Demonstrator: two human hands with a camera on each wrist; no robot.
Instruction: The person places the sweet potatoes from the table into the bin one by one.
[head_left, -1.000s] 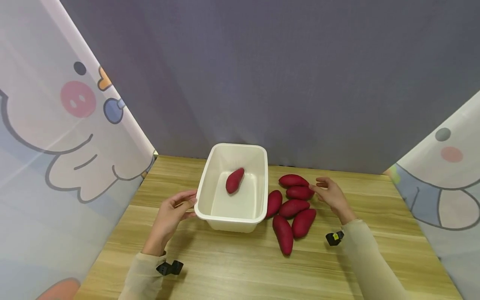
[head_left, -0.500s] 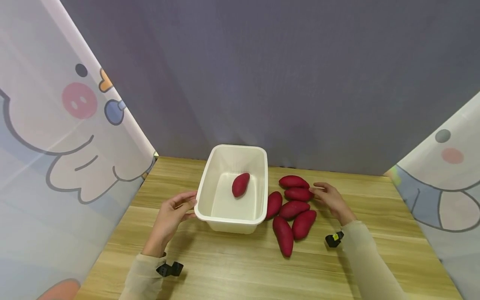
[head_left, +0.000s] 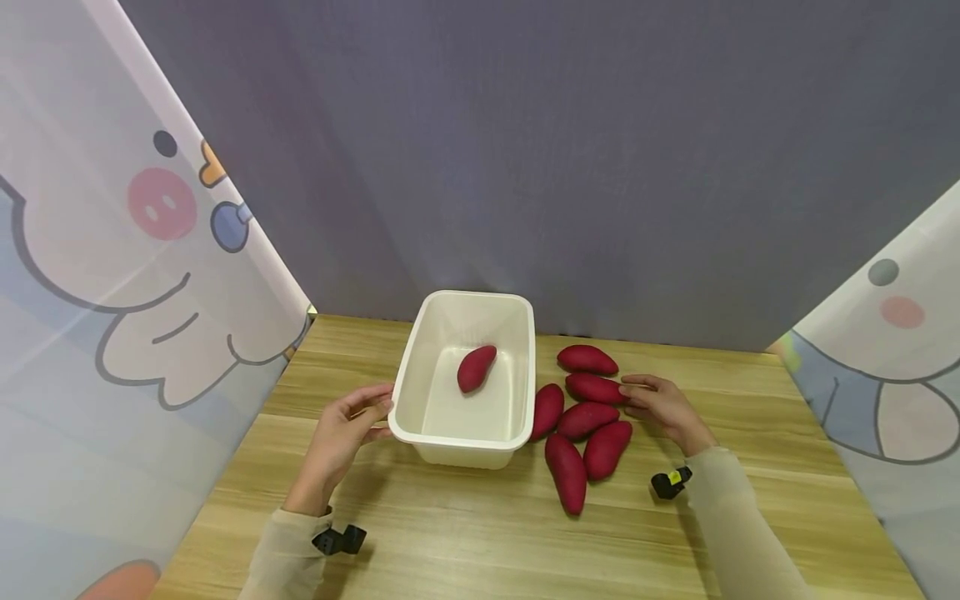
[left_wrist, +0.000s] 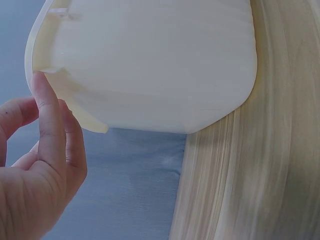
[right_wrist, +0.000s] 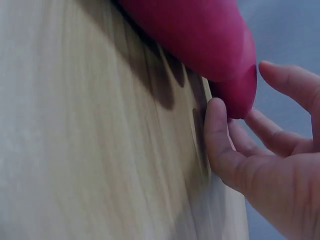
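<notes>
- Right hand [head_left: 663, 410]: fingers part-spread round right tip of sweet potato [head_left: 592, 388]; cannot tell if gripping.
- Lies on surface [head_left: 480, 533], long axis near left-right, right tip slightly nearer.
- Left hand [head_left: 335, 442]: fingers loosely open, touching box [head_left: 461, 440] rim.

The light here is soft and even over the table [head_left: 450, 533], with faint shadows beside both sleeves [head_left: 281, 554]. In the wrist views it looks dimmer and bluish, the tub [left_wrist: 150, 65] slightly hazy, dark shadows streaking beside the sweet potato [right_wrist: 195, 37].
</notes>
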